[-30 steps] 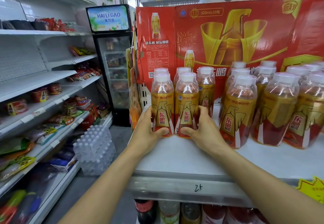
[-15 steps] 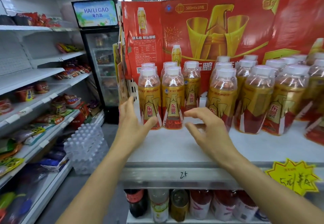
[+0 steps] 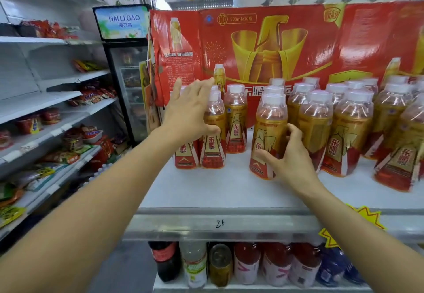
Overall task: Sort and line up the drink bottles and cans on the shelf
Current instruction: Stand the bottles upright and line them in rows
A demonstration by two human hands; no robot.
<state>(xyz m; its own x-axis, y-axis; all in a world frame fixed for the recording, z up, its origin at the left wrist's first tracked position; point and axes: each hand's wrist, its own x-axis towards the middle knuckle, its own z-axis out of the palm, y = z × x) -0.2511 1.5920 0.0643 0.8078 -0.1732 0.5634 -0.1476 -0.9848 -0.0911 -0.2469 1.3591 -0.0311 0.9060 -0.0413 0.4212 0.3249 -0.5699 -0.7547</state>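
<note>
Gold bottle stands upright inside right hand grip.

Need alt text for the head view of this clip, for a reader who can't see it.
A person's left hand rests on gold-and-red drink bottles at the left end of a white shop shelf, while the right hand grips the front bottle of the next group. More identical bottles stand to the right, with a red display carton behind them.
</note>
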